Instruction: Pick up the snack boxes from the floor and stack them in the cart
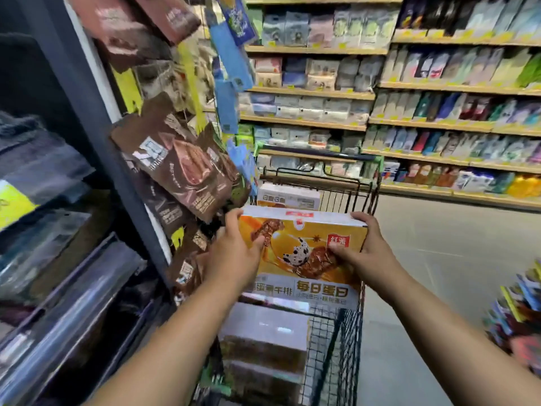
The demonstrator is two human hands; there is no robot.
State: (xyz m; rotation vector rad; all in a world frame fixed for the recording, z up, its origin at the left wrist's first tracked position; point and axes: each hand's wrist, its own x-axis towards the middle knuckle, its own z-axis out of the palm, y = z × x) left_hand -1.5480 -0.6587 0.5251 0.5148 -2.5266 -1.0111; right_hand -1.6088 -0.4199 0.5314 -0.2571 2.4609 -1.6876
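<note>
Orange-and-white cardboard fills the middle of the view: a snack box (304, 259) printed with chocolate bars and a speckled egg, tilted so its printed face turns toward the camera. The left hand (234, 253) clasps its 9 o'clock edge, fingers curled over the far top corner and thumb pressed on the printed face. The right hand (366, 250) clasps the 3 o'clock edge the same way, thumb lying on the picture. The box thus sits squarely between the two palms, over the black wire cart (347, 347), whose mesh wall shows at 5 o'clock of the box. Whether its underside rests on anything cannot be told. Below it, at 6 o'clock, blurred stacked boxes (263, 341) lie in the cart's basket. Another white box (288, 196) stands at the cart's far end, at 12 o'clock. Brown snack packets (175, 159) hang at 10 o'clock, close to the left hand. Stocked shelves (439, 121) run from 12 to 2 o'clock, beyond grey floor (453, 244).
</note>
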